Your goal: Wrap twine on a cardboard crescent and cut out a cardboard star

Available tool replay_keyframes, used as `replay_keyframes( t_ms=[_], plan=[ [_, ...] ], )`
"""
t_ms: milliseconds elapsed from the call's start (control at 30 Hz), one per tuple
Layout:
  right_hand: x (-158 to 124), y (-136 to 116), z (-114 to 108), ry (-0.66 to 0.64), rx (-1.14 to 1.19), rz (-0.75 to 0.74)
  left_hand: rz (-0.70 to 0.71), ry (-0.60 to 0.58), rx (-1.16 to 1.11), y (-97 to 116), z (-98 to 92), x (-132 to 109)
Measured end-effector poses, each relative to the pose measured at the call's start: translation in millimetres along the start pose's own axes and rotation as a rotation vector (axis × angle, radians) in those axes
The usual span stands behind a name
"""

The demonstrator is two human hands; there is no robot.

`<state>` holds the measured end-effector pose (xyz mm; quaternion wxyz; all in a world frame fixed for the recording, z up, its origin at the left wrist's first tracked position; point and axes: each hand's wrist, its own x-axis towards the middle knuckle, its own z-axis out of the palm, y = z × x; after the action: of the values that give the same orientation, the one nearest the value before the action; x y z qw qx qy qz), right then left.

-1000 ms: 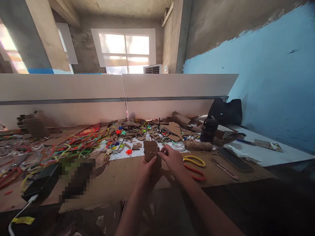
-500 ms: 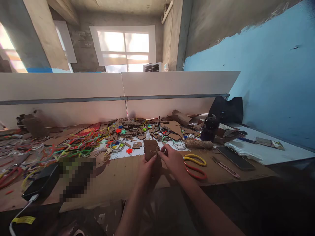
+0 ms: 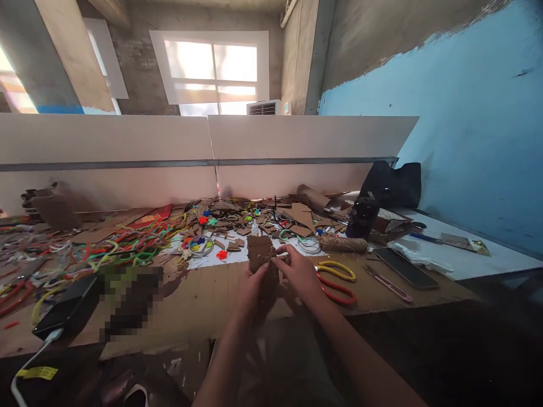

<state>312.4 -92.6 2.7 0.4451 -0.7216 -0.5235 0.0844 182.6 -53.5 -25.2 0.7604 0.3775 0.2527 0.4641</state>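
Observation:
A small brown piece of cardboard (image 3: 258, 249) stands upright above the front of the table, with some twine (image 3: 270, 258) lying across its face. My left hand (image 3: 253, 282) grips the cardboard from below, its thumb on the front near the twine. The fingers of my right hand (image 3: 294, 270) are pinched together on the twine at the cardboard's right side. The lower part of the cardboard is partly hidden by my hands. Just right of my right hand lie scissors with one yellow and one red handle (image 3: 337, 272).
A pink-handled cutter (image 3: 389, 284) and a dark phone (image 3: 406, 268) lie to the right. Behind are a roll of twine (image 3: 344, 245), a black cup (image 3: 362, 217) and cardboard scraps (image 3: 301, 217). Colourful pipe cleaners (image 3: 139, 240) and a black power bank (image 3: 70, 308) are at left.
My right fingers have shifted slightly on the twine, which now sits more bunched on the cardboard. My left hand keeps its hold. The view has tipped down a little.

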Motion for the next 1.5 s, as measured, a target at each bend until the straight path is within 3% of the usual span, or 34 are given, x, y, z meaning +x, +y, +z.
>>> replay_keyframes(
  t_ms=[267, 467, 1067, 1500],
  plan=[
    [8.4, 9.5, -5.0, -0.001, 0.115, -0.072, 0.007, -0.055, 0.032, -1.3, -5.3, 7.2],
    [21.2, 18.4, -1.8, -0.016, 0.292, -0.131, 0.034, -0.007, 0.053, -0.9, -2.3, 7.7],
    [29.6, 22.1, 0.5, -0.203, 0.65, -0.007, 0.029, -0.024, 0.066, 0.8, 2.0, 5.4],
    [32.4, 20.4, -5.3, -0.236, 0.745, 0.024, 0.022, -0.069, 0.092, 0.7, 0.0, 6.1]
  ],
)
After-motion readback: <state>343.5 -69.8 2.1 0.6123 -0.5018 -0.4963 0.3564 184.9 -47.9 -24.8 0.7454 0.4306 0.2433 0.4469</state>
